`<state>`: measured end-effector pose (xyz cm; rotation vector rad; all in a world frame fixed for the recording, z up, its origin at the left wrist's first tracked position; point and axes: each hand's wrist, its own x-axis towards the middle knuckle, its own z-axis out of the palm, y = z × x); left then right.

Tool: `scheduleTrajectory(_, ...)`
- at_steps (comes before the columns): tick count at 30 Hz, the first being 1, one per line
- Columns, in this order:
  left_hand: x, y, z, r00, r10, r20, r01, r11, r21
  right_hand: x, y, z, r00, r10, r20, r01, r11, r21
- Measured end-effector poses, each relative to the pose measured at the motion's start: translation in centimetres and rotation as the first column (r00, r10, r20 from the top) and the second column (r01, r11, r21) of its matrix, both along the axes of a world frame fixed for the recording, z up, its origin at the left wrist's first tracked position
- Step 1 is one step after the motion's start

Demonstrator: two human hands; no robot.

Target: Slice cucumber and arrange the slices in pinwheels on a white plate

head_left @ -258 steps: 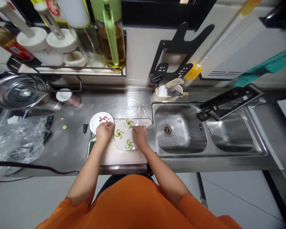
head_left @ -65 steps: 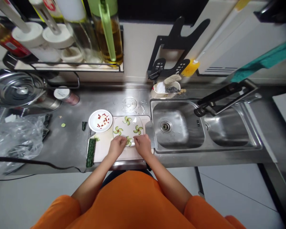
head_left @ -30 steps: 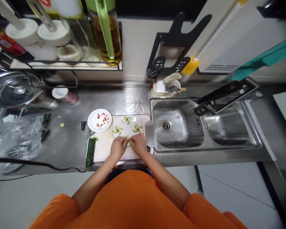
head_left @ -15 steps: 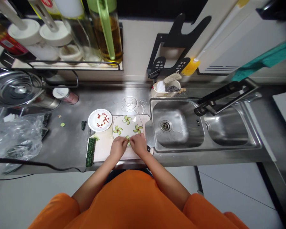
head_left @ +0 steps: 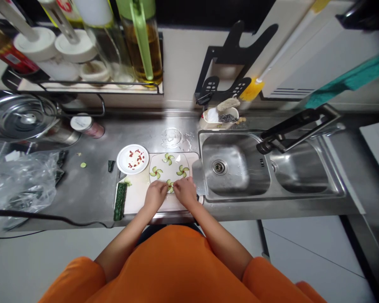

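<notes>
A squarish white plate (head_left: 169, 171) rests on the pale cutting board (head_left: 133, 203), bearing several pinwheels of green cucumber slices with red bits at their centres. My left hand (head_left: 156, 195) and my right hand (head_left: 185, 192) flank the nearest cucumber pinwheel (head_left: 169, 185), fingertips pinched at its sides. Whatever is between the fingers is too small to make out. Left of the plate stands a round white dish (head_left: 121, 162) with scattered small red pieces. A dark green cucumber length (head_left: 120, 202) lies on the board's left edge. Beside my right hand is a wide knife blade (head_left: 199, 176), its handle largely hidden.
The double steel sink (head_left: 236, 164) with its black faucet (head_left: 286, 130) lies to the right. A cucumber end (head_left: 111, 166), a plastic bag (head_left: 22, 181) and a lidded pot (head_left: 22, 118) occupy the left counter. Above hangs a rack (head_left: 91, 87) of jars and bottles.
My hands have drawn slightly apart, so more of the nearest pinwheel shows between them. My right hand has shifted a little rightward. The other things stay put.
</notes>
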<state>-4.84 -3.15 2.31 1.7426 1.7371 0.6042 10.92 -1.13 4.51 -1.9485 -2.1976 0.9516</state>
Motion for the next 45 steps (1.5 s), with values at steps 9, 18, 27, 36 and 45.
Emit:
scheduleTrajectory(9,-1.9,-0.3,1.5,0.992,0.129,-0.018,-0.129,0.992,-0.002,1.7,-0.4,1.0,0.995,-0.099,-0.030,0.101,0.993,0.068)
scheduleTrajectory(18,-3.7,-2.0,0.8,0.948,0.317,-0.020,-0.317,0.941,-0.117,3.5,-1.5,0.2,0.969,-0.239,0.061,0.231,0.966,0.118)
scheduleTrajectory(27,-3.1,-2.2,0.2,0.954,0.296,-0.054,-0.300,0.919,-0.257,2.8,-1.6,0.2,0.968,-0.219,0.124,0.216,0.976,0.037)
scheduleTrajectory(36,-2.9,-1.5,-0.1,0.924,0.376,0.073,-0.327,0.874,-0.358,2.6,-1.4,0.3,0.963,-0.261,0.069,0.261,0.965,-0.003)
scheduleTrajectory(45,-2.4,-1.1,-0.8,0.754,0.548,0.362,-0.317,0.786,-0.531,3.0,-1.5,-0.8,0.940,-0.338,-0.050,0.339,0.941,-0.001)
